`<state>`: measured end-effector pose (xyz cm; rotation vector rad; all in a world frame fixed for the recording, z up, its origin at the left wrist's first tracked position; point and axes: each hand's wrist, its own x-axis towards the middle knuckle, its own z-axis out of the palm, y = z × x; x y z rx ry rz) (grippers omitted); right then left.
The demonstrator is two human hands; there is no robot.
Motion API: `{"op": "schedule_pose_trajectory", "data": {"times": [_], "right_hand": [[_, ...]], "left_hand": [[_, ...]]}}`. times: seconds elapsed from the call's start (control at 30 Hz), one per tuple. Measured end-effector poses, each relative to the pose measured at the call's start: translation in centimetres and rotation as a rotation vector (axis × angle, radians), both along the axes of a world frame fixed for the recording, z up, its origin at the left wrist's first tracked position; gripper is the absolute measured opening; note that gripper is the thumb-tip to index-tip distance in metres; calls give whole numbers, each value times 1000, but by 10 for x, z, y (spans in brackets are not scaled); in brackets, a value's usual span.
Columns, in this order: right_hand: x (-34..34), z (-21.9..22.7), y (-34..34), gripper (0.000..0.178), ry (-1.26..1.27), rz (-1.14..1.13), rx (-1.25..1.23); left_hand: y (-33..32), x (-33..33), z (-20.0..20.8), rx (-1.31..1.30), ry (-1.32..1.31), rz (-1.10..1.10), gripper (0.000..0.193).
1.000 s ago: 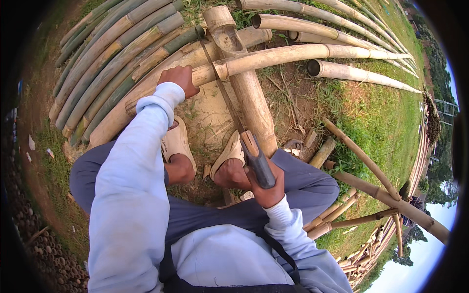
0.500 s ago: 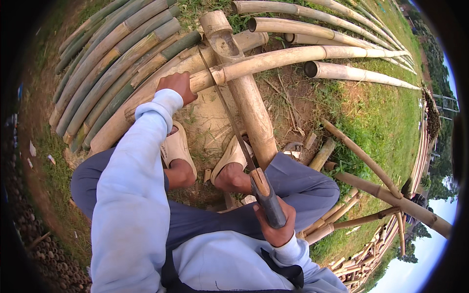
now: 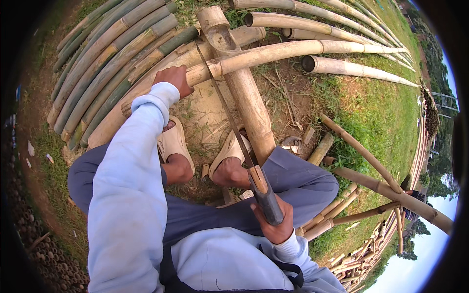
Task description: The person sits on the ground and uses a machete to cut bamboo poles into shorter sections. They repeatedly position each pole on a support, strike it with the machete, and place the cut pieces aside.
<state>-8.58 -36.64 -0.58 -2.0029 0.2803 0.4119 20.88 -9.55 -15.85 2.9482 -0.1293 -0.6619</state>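
My left hand (image 3: 173, 81) is closed around the near end of a pale bamboo pole (image 3: 273, 53), which runs off to the upper right. Across that pole, just right of my left hand, lies the long thin blade of a handsaw (image 3: 225, 113). How deep the blade sits in the bamboo I cannot tell. My right hand (image 3: 278, 223) grips the saw's dark handle low in front of my body, above my bent leg. Under the pole is a thick bamboo post (image 3: 250, 110) with a notched upper part, slanting from my knee to the far side.
Greenish bamboo poles (image 3: 115, 61) lie side by side at the left. More pale poles (image 3: 337, 68) spread over the grass at the right. A bamboo frame (image 3: 376, 183) stands right of my knee. My sandalled feet (image 3: 229, 151) rest below the blade, near sawdust.
The whole view has shifted very slightly. My hands, the saw and the pole keep almost the same places relative to each other.
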Motion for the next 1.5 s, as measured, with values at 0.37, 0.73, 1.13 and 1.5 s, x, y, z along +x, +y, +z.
{"op": "schedule_pose_trajectory", "data": {"times": [0.37,0.73,1.13,1.5], "right_hand": [[148,-132,48,21,-225,66,61],[8,-40,0,25,-96,-5,32],[59,-61,21,20,-99,-12,114],[147,-152,42,21,-258,65,86]], "left_hand": [[-7,2,-1,3,-42,-35,48],[2,-2,-1,-27,-29,20,51],[2,-1,-3,6,-13,-10,49],[-6,1,-4,-16,-22,-2,51]]}}
